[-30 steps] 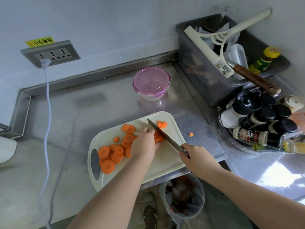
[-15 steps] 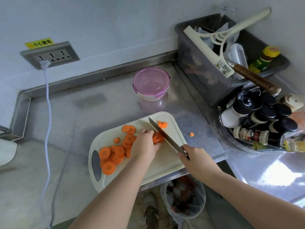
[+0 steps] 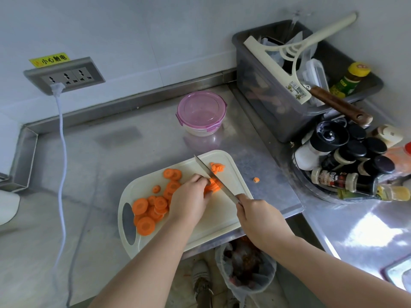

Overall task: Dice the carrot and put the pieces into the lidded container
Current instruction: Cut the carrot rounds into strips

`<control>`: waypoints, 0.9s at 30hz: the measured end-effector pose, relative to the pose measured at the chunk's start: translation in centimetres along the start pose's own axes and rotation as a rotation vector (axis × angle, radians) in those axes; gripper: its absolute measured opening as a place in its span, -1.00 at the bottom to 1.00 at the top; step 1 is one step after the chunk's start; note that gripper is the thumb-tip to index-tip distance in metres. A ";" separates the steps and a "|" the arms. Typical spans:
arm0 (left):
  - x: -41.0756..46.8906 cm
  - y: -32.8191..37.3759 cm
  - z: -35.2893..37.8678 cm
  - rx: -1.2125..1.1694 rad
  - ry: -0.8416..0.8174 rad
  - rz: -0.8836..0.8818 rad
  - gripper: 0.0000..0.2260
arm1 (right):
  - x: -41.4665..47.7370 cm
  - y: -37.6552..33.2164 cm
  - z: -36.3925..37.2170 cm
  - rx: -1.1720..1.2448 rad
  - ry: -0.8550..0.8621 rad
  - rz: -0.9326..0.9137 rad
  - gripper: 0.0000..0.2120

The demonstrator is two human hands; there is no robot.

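Note:
A white cutting board (image 3: 220, 221) lies on the steel counter. Several orange carrot rounds (image 3: 151, 210) are heaped on its left half. My left hand (image 3: 191, 201) pins a small stack of carrot slices (image 3: 213, 185) with curled fingertips. My right hand (image 3: 258, 216) grips the handle of a knife (image 3: 209, 173), whose blade lies across that stack, right beside my left fingertips. A little pile of diced pieces (image 3: 217, 167) sits beyond the blade. The round container with a pink lid (image 3: 201, 112) stands closed behind the board.
One carrot bit (image 3: 256, 179) lies on the counter right of the board. A grey bin (image 3: 273, 107) with a squeegee and a rack of spice bottles (image 3: 347, 165) crowd the right. A white cable (image 3: 63, 152) hangs left. A lined waste bin (image 3: 244, 267) stands below the counter edge.
The knife has shifted slightly left along the carrot stack, towards my left fingertips. My left hand stays on the stack.

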State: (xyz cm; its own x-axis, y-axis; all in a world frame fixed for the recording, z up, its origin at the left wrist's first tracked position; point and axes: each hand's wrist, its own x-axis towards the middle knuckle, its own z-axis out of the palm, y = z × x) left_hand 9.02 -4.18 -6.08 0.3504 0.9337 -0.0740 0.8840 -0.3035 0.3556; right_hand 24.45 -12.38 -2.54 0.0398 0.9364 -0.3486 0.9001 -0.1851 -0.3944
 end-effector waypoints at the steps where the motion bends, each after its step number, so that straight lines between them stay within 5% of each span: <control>1: 0.0 0.0 0.0 0.002 -0.002 -0.002 -0.83 | 0.0 0.0 0.0 0.001 0.000 0.000 -0.74; 27: 0.1 0.3 0.3 0.075 -0.011 0.013 -0.80 | 1.2 0.1 1.6 -0.238 -0.108 0.037 -0.71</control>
State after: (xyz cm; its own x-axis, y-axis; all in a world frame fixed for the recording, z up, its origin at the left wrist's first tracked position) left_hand 9.46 -4.22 -6.24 0.3647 0.9277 -0.0798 0.8999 -0.3291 0.2860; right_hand 23.94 -11.78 -4.33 0.0399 0.8905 -0.4532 0.9762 -0.1315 -0.1724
